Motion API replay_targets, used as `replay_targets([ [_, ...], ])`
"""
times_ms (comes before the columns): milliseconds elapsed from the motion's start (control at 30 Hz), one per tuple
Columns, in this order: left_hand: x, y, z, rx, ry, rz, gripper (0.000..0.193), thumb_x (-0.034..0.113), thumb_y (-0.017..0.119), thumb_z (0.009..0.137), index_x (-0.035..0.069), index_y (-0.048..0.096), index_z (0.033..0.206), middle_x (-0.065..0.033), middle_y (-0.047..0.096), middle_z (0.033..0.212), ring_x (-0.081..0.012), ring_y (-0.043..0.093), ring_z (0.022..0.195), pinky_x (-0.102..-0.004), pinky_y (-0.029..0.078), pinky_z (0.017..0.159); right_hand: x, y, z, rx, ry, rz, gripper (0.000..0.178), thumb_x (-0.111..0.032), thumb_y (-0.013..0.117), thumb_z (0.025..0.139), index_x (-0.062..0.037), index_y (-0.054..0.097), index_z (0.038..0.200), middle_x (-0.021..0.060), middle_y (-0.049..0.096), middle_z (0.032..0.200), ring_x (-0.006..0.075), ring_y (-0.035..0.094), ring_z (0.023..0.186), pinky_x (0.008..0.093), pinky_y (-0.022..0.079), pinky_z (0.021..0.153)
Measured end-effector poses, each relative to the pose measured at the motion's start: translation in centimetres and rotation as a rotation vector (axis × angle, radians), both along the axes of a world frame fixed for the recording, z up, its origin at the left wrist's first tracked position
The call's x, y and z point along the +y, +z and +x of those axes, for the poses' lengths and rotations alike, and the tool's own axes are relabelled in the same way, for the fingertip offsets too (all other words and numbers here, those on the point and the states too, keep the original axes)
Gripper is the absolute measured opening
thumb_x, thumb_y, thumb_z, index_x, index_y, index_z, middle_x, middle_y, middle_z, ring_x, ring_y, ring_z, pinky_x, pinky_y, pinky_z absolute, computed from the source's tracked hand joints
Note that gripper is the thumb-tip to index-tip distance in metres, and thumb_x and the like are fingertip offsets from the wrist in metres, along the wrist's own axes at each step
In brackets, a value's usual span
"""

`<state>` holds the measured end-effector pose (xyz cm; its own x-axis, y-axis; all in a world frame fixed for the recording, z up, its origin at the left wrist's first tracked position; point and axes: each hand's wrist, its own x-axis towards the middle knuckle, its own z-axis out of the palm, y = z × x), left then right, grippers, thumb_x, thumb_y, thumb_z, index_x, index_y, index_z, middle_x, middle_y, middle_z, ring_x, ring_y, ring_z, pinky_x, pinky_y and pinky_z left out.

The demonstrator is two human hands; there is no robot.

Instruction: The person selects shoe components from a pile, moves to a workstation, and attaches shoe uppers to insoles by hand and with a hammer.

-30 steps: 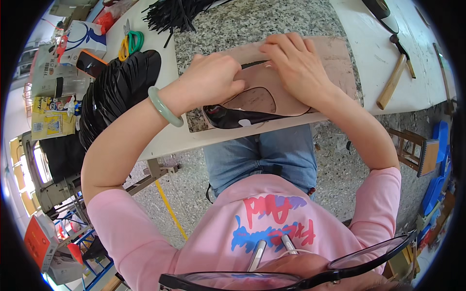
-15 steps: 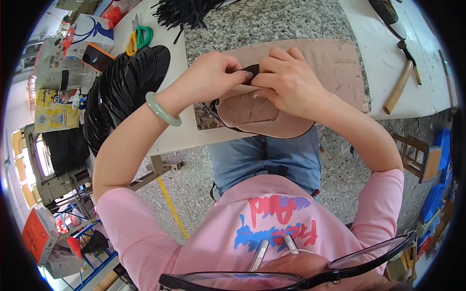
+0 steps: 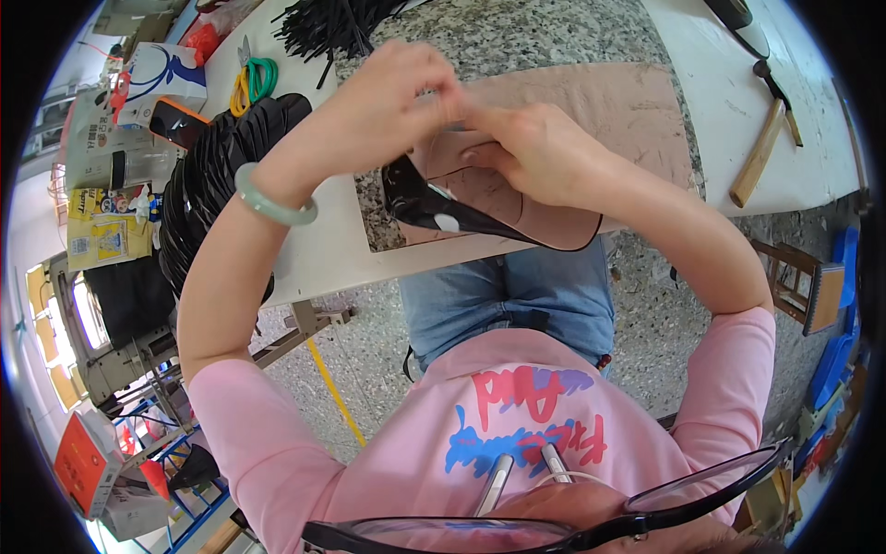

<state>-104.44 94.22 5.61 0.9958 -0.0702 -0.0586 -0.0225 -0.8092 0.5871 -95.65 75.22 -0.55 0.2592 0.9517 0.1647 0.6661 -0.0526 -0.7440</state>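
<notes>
Over on L, via remote feed, I've got a phone [image 3: 178,123] w/ orange edge, then a fanned stack of glossy blk pcs [image 3: 231,175], scissors [image 3: 249,81] w/ yellow & green handles just above, blk strips [image 3: 332,32] nr the granite slab [image 3: 526,32]. L hand [image 3: 397,102], green bangle [image 3: 277,210] at wrist, is up over the slab; fingers curled but blurred, can't tell if pinching. Below: blk patent shoe upper [image 3: 415,198], pinkish lining showing, across the pink board's [image 3: 618,120] near edge, by tabletop's [image 3: 314,261] front. R hand [image 3: 544,148] is at its lining, thumb & fingers bent, tips close to L's; can't tell what's gripped. Far R: wood-handled hammer [image 3: 759,157].
</notes>
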Motion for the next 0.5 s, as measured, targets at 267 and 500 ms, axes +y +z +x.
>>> replay_targets([
  [267, -0.9, 0.1, -0.6, 0.168, -0.211, 0.397, 0.031, 0.027, 0.077, 0.069, 0.000, 0.065, 0.076, -0.0081, 0.057, 0.091, -0.0294, 0.047, 0.097, -0.0349, 0.042, 0.086, 1.3, 1.7, 1.1, -0.020, 0.102, -0.183, 0.017, -0.016, 0.064, 0.080, -0.0024, 0.061, 0.090, 0.0206, 0.064, 0.083, 0.0407, 0.061, 0.082, 0.0474, 0.047, 0.070],
  [500, -0.9, -0.5, -0.6, 0.247, -0.175, 0.347, 0.028, 0.022, 0.076, 0.072, -0.002, 0.062, 0.076, -0.0073, 0.055, 0.088, -0.0287, 0.044, 0.095, -0.0345, 0.040, 0.085, 1.4, 1.3, 1.2, -0.069, 0.100, -0.151, 0.016, -0.014, 0.065, 0.076, -0.0021, 0.064, 0.087, 0.0194, 0.065, 0.084, 0.0380, 0.062, 0.084, 0.0456, 0.048, 0.073],
])
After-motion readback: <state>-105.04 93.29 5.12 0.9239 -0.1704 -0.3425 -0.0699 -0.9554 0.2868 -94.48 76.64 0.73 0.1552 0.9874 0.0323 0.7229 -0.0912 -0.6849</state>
